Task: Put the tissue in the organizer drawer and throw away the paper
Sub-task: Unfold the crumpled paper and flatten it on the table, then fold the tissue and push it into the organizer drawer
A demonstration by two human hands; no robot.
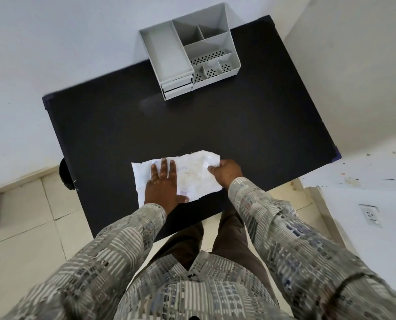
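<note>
A crumpled white sheet of paper (192, 174) lies flattened near the front edge of the black table (192, 121). My left hand (163, 183) presses flat on its left part, fingers spread. My right hand (224, 173) pinches the sheet's right edge. A grey plastic organizer (187, 49) with several open compartments stands at the far edge of the table; its two small drawers (177, 87) at the front left look closed. I cannot pick out a separate tissue.
White walls stand behind and to the right of the table. A wall socket (369, 213) sits low at the right. Pale floor tiles (30, 227) lie left of the table. A dark round object (65, 174) sits at the table's left side.
</note>
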